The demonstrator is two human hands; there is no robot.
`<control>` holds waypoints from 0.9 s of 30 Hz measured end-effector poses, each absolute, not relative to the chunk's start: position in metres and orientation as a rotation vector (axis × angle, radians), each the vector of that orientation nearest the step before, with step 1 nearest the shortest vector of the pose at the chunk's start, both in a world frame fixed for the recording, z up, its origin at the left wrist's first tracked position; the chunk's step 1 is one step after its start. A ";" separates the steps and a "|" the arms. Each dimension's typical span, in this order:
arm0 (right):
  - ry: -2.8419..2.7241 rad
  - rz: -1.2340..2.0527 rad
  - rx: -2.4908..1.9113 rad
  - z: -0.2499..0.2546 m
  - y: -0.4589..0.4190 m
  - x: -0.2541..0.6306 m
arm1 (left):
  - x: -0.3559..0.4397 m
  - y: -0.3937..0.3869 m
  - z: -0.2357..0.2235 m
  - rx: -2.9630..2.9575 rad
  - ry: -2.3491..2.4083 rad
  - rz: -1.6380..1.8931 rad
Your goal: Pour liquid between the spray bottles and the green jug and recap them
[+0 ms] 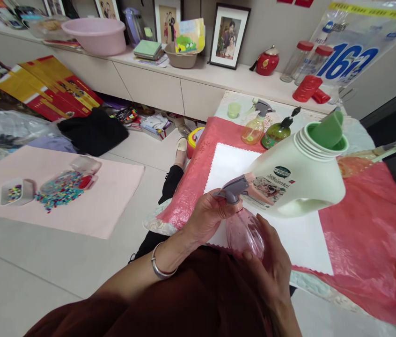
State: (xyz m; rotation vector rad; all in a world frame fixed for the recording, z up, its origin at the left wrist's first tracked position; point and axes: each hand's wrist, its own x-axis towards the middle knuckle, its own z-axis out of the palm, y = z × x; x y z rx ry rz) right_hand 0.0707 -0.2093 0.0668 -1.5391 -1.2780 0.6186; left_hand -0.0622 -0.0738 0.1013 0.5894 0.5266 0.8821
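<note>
A clear pink spray bottle [242, 229] with a grey and pink trigger head is held close to my body, tilted, over the table's near edge. My left hand [207, 215] grips it at the neck and trigger head. Fingers of my right hand [271, 262] wrap round the bottle's lower body. Just beyond stands a large pale green jug [299, 180] with its mouth uncovered and a green scoop-like piece [328, 130] in the opening. White scalloped paper [226, 161] lies beneath, on a red plastic sheet [355, 224].
Behind the jug stand an orange-tinted spray bottle [253, 131], a green pump bottle [275, 135] and a small green cup [234, 110]. Another spray bottle [363, 161] lies at the right. A low cabinet [149, 79] runs along the wall. Small coloured pieces [61, 189] cover part of a pink mat [103, 206].
</note>
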 end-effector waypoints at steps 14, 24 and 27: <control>-1.252 0.660 -1.513 0.068 -0.211 0.070 | -0.061 -0.076 0.099 0.541 0.581 0.883; -1.299 0.770 -1.508 0.068 -0.218 0.074 | -0.068 -0.081 0.106 0.634 0.595 0.802; -1.389 0.855 -1.469 0.076 -0.224 0.077 | -0.069 -0.087 0.105 0.700 0.508 0.744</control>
